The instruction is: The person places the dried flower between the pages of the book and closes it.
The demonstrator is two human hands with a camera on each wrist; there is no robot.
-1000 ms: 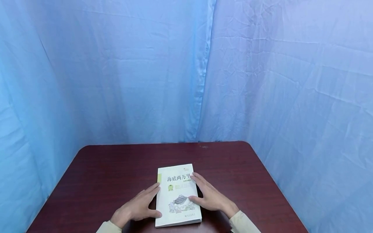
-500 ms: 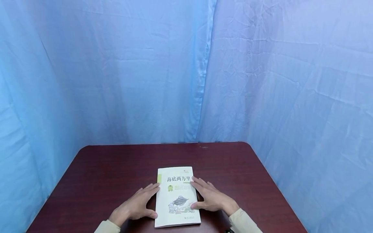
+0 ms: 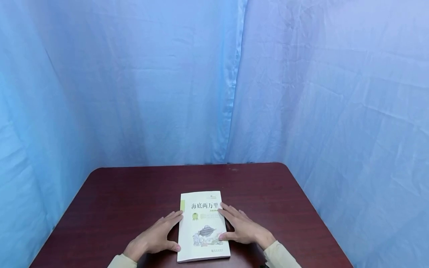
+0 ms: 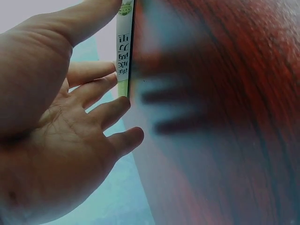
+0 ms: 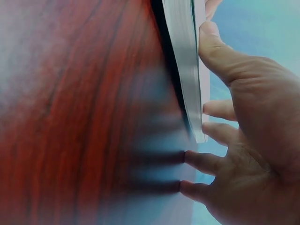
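Note:
A white paperback book (image 3: 201,238), with dark Chinese characters and a drawing on its cover, lies near the table's front edge. On its left, my left hand (image 3: 155,234) touches the spine edge with spread, fairly straight fingertips and the thumb. The left wrist view shows the printed spine (image 4: 123,51) by those fingers. My right hand (image 3: 244,227) rests at the opposite long edge, its fingertips and thumb on the cover's margin. In the right wrist view the page edges (image 5: 185,61) face the camera, and two fingertips (image 5: 190,157) reach down to the tabletop.
The dark red-brown wooden table (image 3: 134,190) has rounded far corners. Blue curtains (image 3: 167,93) hang behind it and along both sides. Pale sleeves (image 3: 281,255) cover the forearms at the bottom of the head view.
The book's far end has come down slightly and it now lies flatter. My right hand has shifted a little toward me, its thumb sliding back toward the book's right edge.

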